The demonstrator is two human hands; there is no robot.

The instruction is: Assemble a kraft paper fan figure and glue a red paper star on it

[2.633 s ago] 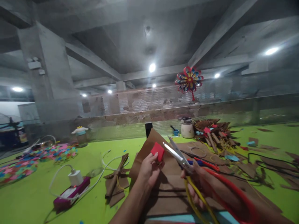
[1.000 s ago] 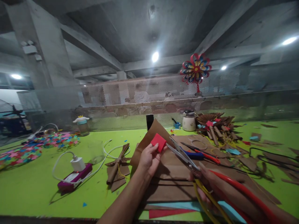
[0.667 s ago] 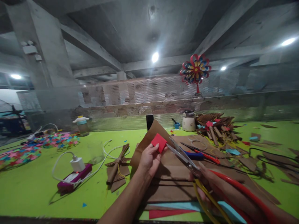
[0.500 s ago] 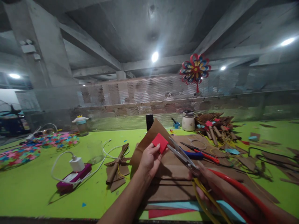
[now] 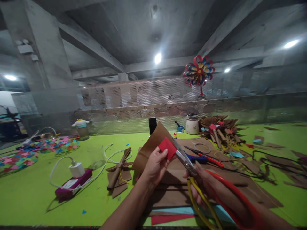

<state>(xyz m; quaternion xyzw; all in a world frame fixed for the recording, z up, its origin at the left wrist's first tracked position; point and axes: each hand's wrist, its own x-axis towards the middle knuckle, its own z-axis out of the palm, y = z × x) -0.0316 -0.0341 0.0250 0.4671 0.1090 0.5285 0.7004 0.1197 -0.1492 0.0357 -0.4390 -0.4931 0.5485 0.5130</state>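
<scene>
Between thumb and fingers, my left hand [image 5: 155,162] pinches a small folded piece of red paper [image 5: 167,148]. Large scissors [image 5: 185,160] with one red and one yellow handle are in my right hand [image 5: 200,180], their blades nearly together at the right edge of the red paper. A curved brown sheet [image 5: 150,147] stands up behind my left hand. Brown paper sheets [image 5: 170,195] lie stacked under both hands, with light blue and red strips [image 5: 171,218] at the near edge.
Left of the hands are a rolled brown paper piece [image 5: 118,172], a purple power strip [image 5: 74,183] with a white cable, and colourful paper stars [image 5: 59,145]. Beyond lie a phone [image 5: 152,125] and a white jar [image 5: 192,124]. More scissors [image 5: 203,158] and brown scraps are at right.
My right hand and the scissors have moved left, towards the red paper, and the blades have closed together. The red paper is tilted more. The view has shifted slightly.
</scene>
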